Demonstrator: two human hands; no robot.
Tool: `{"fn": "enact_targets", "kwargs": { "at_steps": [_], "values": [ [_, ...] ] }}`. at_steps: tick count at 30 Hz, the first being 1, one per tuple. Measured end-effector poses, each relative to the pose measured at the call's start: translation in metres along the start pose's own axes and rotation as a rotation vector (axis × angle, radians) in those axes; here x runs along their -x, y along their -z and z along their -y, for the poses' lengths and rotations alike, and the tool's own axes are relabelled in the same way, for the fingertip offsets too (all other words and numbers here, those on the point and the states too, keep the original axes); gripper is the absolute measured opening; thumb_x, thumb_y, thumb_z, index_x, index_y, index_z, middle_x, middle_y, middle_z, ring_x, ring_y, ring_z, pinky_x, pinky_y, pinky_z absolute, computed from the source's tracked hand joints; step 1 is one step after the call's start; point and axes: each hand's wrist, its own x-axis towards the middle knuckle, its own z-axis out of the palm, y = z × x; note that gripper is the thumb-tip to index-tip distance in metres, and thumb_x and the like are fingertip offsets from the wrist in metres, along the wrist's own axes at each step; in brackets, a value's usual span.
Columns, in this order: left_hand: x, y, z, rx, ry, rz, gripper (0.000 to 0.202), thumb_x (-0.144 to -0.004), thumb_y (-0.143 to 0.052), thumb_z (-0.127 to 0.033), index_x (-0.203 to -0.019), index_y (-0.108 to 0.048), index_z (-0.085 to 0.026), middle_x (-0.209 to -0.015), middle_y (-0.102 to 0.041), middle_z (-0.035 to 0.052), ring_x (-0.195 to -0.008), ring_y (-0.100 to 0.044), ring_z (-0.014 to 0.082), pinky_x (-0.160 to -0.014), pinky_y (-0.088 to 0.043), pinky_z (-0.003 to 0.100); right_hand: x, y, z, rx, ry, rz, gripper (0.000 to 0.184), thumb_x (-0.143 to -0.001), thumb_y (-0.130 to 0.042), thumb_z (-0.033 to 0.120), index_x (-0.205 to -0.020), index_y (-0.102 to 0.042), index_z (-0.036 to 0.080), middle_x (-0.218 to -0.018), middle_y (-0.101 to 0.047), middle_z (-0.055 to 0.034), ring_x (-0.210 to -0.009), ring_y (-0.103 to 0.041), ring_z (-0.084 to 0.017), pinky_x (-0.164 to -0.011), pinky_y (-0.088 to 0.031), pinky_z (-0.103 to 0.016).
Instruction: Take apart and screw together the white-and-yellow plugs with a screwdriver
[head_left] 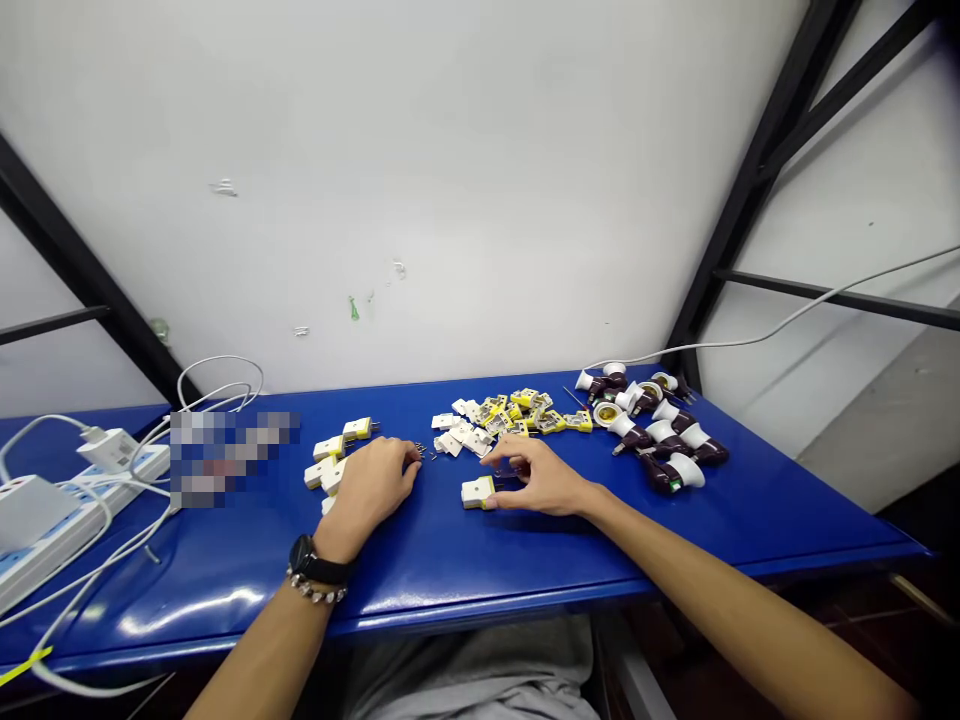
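My left hand [377, 482], with a watch at the wrist, rests palm down and its fingers curl in beside a little heap of small metal screws [421, 449]. Its fingertips are partly hidden, and anything pinched in them cannot be made out. My right hand [541, 478] arches over the table with thumb and index finger apart. Its thumb touches the right end of a white and yellow electrical plug [477, 492], which lies flat. Beyond the left hand lie several similar plugs [328, 447], some partly covered by it.
Loose white plug covers [459, 436] and yellow plug halves [551, 421] are heaped at the back middle. A screwdriver [574, 398] lies behind them. Several maroon and white lamp holders [664, 435] fill the right. A power strip [90, 500] with white cables occupies the left.
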Motion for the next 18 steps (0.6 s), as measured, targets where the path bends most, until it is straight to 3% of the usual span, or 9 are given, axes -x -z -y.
{"fn": "enact_targets", "kwargs": {
  "at_steps": [6, 10, 13, 18],
  "values": [
    [-0.001, -0.002, 0.001, 0.034, 0.033, 0.053, 0.020, -0.093, -0.054, -0.026, -0.092, -0.073, -0.021, -0.092, -0.077, 0.0081, -0.088, -0.071, 0.0280, -0.071, -0.049, 0.032, -0.001, 0.003, 0.003, -0.006, -0.001, -0.030, 0.040, -0.071, -0.084, 0.042, -0.101, -0.075, 0.018, -0.095, -0.062, -0.0033, -0.072, -0.051, -0.012, -0.059, -0.040, -0.024],
    [-0.001, -0.001, 0.000, 0.014, 0.033, 0.081, 0.019, -0.093, -0.052, -0.023, -0.092, -0.071, -0.020, -0.091, -0.076, 0.0091, -0.086, -0.071, 0.0285, -0.069, -0.047, 0.032, -0.003, 0.006, 0.003, 0.066, 0.057, -0.154, 0.020, -0.085, -0.071, 0.036, -0.084, -0.073, 0.017, -0.084, -0.064, -0.0040, -0.073, -0.055, -0.015, -0.065, -0.043, -0.028],
    [-0.001, 0.000, -0.001, 0.012, 0.035, 0.090, 0.020, -0.094, -0.050, -0.022, -0.094, -0.069, -0.019, -0.092, -0.076, 0.0100, -0.086, -0.071, 0.0286, -0.068, -0.047, 0.032, -0.004, 0.008, 0.003, 0.094, 0.082, -0.247, 0.031, -0.095, -0.058, 0.043, -0.083, -0.071, 0.017, -0.080, -0.066, -0.0052, -0.075, -0.058, -0.018, -0.071, -0.045, -0.032],
    [0.003, 0.001, -0.007, 0.015, 0.002, 0.086, 0.022, -0.092, -0.049, -0.016, -0.107, -0.065, -0.016, -0.096, -0.075, 0.0102, -0.092, -0.070, 0.0274, -0.075, -0.049, 0.033, -0.002, 0.013, 0.000, 0.013, 0.005, -0.459, 0.051, -0.100, -0.041, 0.059, -0.084, -0.068, 0.018, -0.071, -0.062, -0.0043, -0.062, -0.056, -0.017, -0.062, -0.047, -0.032]
  ]
}}
